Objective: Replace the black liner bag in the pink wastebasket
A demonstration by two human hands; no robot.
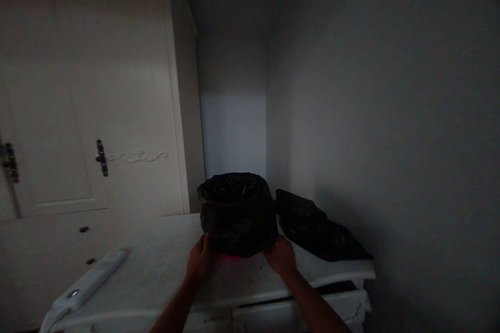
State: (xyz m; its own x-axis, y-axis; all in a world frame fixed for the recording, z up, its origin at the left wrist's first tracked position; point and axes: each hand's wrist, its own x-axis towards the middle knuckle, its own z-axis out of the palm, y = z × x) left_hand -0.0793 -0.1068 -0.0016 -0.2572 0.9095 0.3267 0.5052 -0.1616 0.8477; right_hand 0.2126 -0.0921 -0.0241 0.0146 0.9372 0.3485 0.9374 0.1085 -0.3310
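Observation:
A black plastic bag [242, 223] stands on the white dresser top, its open mouth facing up, fitted over something round. Only a strip of pink [230, 256] shows beneath the bag's lower edge; the rest of that thing is covered. On the bag's lower left side, my left hand [200, 256] has its fingers closed on the plastic. My right hand [281, 255] grips the lower right side in the same way, its fingertips partly hidden.
A second black plastic bag [320, 226] lies spread out on the right, by the grey wall [371, 114]. The white dresser [156, 260] has a drawer slightly ajar. At its left edge lies a long white object [91, 281]. A white wardrobe [136, 88] stands behind on the left.

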